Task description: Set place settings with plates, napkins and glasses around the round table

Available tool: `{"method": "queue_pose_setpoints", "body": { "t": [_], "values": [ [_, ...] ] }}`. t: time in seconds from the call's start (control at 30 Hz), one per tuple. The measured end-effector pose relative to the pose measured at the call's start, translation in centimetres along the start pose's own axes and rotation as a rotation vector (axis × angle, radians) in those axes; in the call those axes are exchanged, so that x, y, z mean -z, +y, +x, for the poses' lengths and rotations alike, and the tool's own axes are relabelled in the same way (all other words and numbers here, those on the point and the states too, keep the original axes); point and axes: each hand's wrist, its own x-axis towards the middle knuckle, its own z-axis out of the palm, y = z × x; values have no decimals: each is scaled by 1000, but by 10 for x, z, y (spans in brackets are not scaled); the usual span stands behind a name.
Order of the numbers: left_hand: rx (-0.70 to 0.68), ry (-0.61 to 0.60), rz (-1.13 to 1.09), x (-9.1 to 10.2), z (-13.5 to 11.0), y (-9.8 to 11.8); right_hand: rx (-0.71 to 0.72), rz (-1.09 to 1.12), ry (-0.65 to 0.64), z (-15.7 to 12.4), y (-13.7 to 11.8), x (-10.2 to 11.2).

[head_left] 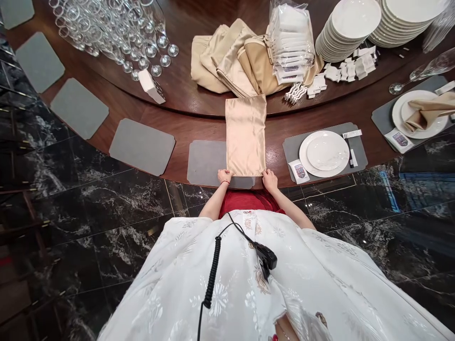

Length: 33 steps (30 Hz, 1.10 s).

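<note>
A folded champagne satin napkin [246, 135] lies flat across the wooden table edge, its near part over a grey placemat [205, 163]. My left hand [224, 176] and my right hand [270, 180] sit at the napkin's near corners, fingers closed on the fabric. A thin red thread circles my left wrist. Beyond the napkin's far end lies a heap of similar beige napkins [227, 61]. A white plate setting [324, 154] on another placemat stands to the right of my right hand, apart from it.
The dark wooden round table [192, 128] curves around me, with several grey placemats along its rim. Stemmed glasses [117, 42], stacked white plates [346, 28] and a bag of packaged items [290, 42] stand on the raised centre. Black marble floor [106, 208] lies below the edge.
</note>
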Motion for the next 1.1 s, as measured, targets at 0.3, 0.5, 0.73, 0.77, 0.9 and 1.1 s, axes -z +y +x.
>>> {"method": "queue_pose_setpoints", "body": {
  "t": [0.3,0.5,0.73,0.77,0.9,1.1],
  "values": [
    [40,-9,-39,-3,4,1,-115,118,43,-7,0,3],
    [14,-21,-49,13,5,-6,-41,136,16,-5,-3,7],
    [-270,-13,169,32,-1,-3,54,84,-35,-5,-5,8],
    [-390,-41,219,34,-2,-3,85,79,-27,-5,-4,8],
    [-746,-332,304,44,1,-6,282,97,-19,1,6,12],
    [-753,-491,338,50,22,-10,419,170,-140,21,16,25]
  ]
}}
